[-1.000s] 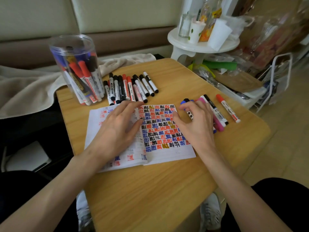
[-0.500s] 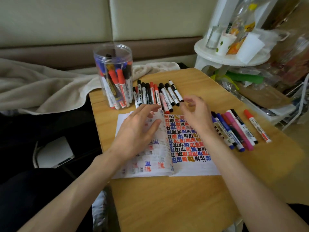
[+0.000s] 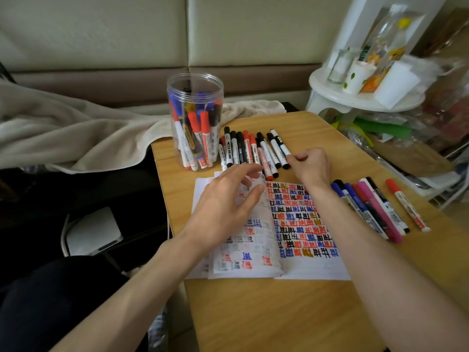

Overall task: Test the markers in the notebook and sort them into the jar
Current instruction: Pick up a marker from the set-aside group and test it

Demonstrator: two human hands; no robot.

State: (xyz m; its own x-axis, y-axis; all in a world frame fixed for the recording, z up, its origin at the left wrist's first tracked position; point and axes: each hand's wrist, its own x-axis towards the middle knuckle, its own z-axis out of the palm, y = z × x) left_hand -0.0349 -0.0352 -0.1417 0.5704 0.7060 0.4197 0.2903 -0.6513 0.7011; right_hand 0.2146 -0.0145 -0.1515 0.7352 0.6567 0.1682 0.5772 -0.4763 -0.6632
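Our left hand (image 3: 228, 201) lies spread on the open notebook (image 3: 299, 237) at the centre of the desk (image 3: 279, 313). Our right hand (image 3: 311, 165) pinches the white-bodied marker (image 3: 279, 147) at the row's right end — the jar (image 3: 195, 120) stands just left of that row.

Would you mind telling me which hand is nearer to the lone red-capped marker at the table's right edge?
The right hand. It sits up by the row of markers, left of the red-capped marker; the left hand rests farther left, on the notebook.
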